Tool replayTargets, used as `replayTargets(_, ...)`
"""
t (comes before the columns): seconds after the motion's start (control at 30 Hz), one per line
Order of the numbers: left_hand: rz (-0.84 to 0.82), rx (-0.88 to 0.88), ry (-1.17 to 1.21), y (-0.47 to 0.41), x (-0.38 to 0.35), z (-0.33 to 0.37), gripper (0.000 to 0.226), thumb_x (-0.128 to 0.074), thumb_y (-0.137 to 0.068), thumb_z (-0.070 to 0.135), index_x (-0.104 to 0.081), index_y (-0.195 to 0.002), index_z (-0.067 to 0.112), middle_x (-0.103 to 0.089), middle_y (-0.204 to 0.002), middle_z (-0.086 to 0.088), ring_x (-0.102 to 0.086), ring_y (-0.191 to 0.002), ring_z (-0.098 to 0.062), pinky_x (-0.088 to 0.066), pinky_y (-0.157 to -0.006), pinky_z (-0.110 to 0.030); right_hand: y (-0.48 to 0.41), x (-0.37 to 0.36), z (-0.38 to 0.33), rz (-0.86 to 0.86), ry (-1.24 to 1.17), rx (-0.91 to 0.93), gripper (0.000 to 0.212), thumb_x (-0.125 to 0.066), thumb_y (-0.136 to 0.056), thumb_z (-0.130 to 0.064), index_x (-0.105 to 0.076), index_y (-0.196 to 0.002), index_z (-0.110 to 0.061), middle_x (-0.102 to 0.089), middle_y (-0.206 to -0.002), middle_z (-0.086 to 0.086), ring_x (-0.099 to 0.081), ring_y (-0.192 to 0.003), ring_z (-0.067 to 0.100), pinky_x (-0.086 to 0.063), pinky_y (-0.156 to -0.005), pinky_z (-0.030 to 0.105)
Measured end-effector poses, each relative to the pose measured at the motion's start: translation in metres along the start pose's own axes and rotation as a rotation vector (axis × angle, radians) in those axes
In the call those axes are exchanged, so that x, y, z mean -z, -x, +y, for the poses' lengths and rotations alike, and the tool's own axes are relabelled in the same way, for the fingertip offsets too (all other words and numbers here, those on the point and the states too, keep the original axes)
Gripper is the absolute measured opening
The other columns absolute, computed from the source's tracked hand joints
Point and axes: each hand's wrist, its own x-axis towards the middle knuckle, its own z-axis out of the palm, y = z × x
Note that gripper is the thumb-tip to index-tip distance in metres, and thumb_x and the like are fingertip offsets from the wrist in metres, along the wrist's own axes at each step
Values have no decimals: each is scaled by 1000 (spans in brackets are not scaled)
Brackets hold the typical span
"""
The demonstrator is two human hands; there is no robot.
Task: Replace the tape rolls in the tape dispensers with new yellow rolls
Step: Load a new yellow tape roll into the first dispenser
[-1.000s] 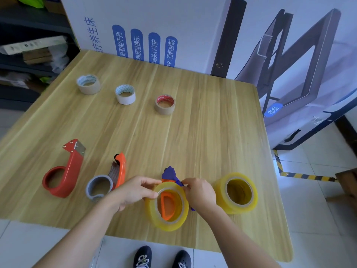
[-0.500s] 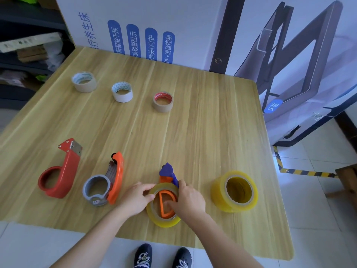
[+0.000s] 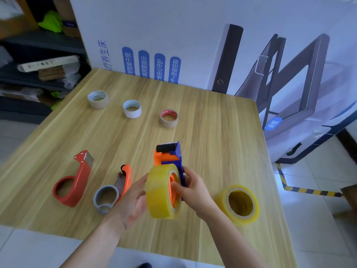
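Note:
A blue and orange tape dispenser is held upright above the table's near edge, with a yellow tape roll seated on its orange hub. My right hand grips the dispenser's blue side, thumb on the hub. My left hand is spread flat against the roll's left face. A second yellow roll lies on the table to the right. A red dispenser and a grey and orange dispenser lie empty on the left.
Three used rolls stand in a row farther back: a beige roll, a white roll and a brown roll. A large printed cardboard box stands behind the wooden table. Shelves are at the left.
The dispenser with the yellow roll has been lifted off the table and turned upright. My left hand has shifted from the roll's rim to its flat left side.

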Motion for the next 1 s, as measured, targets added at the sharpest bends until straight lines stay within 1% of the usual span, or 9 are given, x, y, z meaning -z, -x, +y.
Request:
replayTargets(0.17,-2,-253,-175,8,-32,41,64,-91,-41,49,-74,-100,28,-76,-96,0,-71,-89,-14,-57,-72,-26,13,3,-36,-27,-114,85,34,-67,-89,-4,-62,-119,-19,-72,-111,14,-69,-101,31,-57,-84,46)
replayTargets(0.3,73,-417,-221,16,-49,64,60,-85,-48,25,-70,-106,27,-73,-107,-5,-68,-100,-21,-56,-77,-32,24,4,-60,56,-121,183,41,-69,-87,-6,-61,-126,-17,-69,-110,13,-68,-99,30,-60,-72,35)
replayTargets(0.43,208,-530,-182,21,-61,86,58,-80,-50,25,-67,-106,20,-73,-104,-3,-67,-96,-20,-56,-74,-30,42,9,-84,248,-205,383,21,-65,-92,-19,-67,-112,-21,-70,-106,2,-66,-100,14,-54,-77,21)
replayTargets(0.53,265,-592,-172,27,-68,105,59,-79,-50,28,-65,-107,24,-72,-102,0,-66,-97,-20,-52,-74,-29,62,11,-101,105,-200,559,30,-58,-91,-41,-73,-98,-16,-73,-88,-2,-65,-85,9,-50,-76,20)
replayTargets(0.6,245,-624,-179,32,-75,116,65,-79,-52,28,-63,-115,32,-71,-105,-2,-67,-99,-21,-53,-76,-32,71,8,-112,-17,-95,617,33,-63,-82,-47,-72,-95,-17,-70,-84,-8,-62,-81,6,-46,-75,18)
replayTargets(0.67,210,-642,-198,37,-80,124,69,-79,-54,25,-60,-120,34,-70,-110,-6,-66,-102,-23,-53,-77,-34,75,6,-117,-6,2,682,34,-71,-74,-45,-67,-96,-19,-69,-86,-9,-63,-82,6,-46,-78,20)
replayTargets(0.8,132,-669,-209,48,-91,137,61,-73,-67,11,-57,-125,23,-66,-115,-14,-62,-108,-31,-51,-86,-42,79,8,-125,-2,-110,627,54,-76,-71,-42,-57,-114,-16,-72,-96,1,-67,-93,17,-55,-84,39)
replayTargets(0.9,2,-661,-177,59,-97,147,49,-61,-71,8,-56,-120,14,-66,-106,-14,-60,-101,-29,-48,-87,-40,84,15,-130,-91,-91,614,37,-66,-82,-45,-65,-109,-20,-68,-87,-7,-63,-84,10,-51,-73,23)
replayTargets(1.0,-51,-691,-249,67,-105,156,37,-57,-80,16,-55,-117,11,-66,-108,-12,-60,-100,-29,-50,-88,-39,89,17,-134,-101,-94,610,36,-58,-88,-47,-68,-102,-15,-62,-80,-4,-56,-74,8,-46,-66,16)
